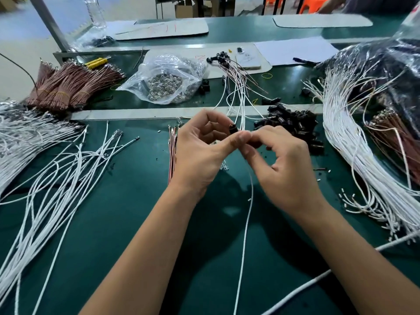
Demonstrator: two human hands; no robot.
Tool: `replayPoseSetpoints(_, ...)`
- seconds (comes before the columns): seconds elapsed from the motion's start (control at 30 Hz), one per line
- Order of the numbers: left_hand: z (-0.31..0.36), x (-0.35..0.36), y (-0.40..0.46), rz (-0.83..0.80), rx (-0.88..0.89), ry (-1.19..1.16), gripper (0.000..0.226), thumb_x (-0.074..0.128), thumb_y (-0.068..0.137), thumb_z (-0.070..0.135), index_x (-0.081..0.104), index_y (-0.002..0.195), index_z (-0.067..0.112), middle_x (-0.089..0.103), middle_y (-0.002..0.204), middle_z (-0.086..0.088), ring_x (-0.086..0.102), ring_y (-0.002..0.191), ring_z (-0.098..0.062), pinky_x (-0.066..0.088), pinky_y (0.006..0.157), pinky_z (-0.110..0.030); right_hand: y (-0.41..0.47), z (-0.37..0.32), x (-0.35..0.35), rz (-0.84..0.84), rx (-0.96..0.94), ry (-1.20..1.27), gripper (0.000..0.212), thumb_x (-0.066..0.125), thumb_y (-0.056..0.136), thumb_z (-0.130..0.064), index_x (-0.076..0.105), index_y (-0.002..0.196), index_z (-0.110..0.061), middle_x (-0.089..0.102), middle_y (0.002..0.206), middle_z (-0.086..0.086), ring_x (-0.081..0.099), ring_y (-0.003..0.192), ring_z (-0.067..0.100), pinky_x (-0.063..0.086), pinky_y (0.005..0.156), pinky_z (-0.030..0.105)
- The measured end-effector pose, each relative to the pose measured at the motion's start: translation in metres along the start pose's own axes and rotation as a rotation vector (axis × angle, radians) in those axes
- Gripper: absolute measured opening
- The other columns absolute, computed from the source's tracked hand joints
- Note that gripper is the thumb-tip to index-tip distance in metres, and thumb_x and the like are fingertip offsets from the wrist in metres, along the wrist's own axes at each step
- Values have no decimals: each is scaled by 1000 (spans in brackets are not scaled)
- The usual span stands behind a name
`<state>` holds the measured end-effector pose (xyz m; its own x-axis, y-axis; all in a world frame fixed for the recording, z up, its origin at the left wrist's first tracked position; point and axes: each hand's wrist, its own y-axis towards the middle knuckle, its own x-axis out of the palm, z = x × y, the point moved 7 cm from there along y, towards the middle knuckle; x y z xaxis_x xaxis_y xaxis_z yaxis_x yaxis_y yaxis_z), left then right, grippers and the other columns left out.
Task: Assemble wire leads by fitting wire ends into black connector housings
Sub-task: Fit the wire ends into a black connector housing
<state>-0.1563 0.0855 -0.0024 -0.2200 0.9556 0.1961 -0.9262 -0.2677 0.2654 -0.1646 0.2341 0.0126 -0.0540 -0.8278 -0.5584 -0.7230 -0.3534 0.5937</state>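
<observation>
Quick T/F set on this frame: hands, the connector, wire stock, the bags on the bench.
1. Both hands, left and right, meet at a black connector housing held above the green mat. True.
2. A white wire hangs down from the hands toward the near edge. True.
3. The clear bag of small metal parts lies at the near right of the mat. False: it lies behind the hands, to their left, past the metal rail.
4. The bundled brown wires are at far left. True.
5. The pile of loose black housings is left of the hands. False: it is to their right.
</observation>
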Motion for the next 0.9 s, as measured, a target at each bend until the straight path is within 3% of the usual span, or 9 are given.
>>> replayPoseSetpoints(0.1,1,4,0,-37,5,-19,30,86,66,13,62,84,11,66,80,-14,60,69,-18,51,67,-26,2,3,-5,5,-1,59,3,73,95,-9,76,96,-9,67,85,-8,59,82,4,41,76,15)
replayPoseSetpoints(0.17,0,6,0,-62,-12,-31,28,85,67,13,66,88,9,67,80,-15,61,69,-17,52,67,-25,1,6,-5,9,15,69,3,73,96,-8,76,95,-9,68,84,-9,58,81,-4,40,75,12)
replayPoseSetpoints(0.43,1,2,1,-84,-2,-51,19,82,74,-3,74,87,7,76,79,-7,68,70,-15,54,66,-23,0,10,-3,-12,51,142,8,71,99,-11,78,99,-7,74,87,0,67,81,15,53,74,33)
replayPoseSetpoints(0.67,1,5,1,-71,-17,-20,19,83,73,-4,71,86,2,72,69,-3,60,63,-16,49,59,-23,-4,16,-1,18,122,238,11,72,99,-17,78,96,-8,74,84,-3,67,78,11,53,73,29)
replayPoseSetpoints(0.9,3,2,1,-31,-6,-32,20,83,74,-7,71,85,3,73,73,-4,64,62,-11,50,60,-19,-4,23,7,-11,197,409,6,72,98,-18,77,97,-20,73,80,-20,65,75,-3,49,72,17)
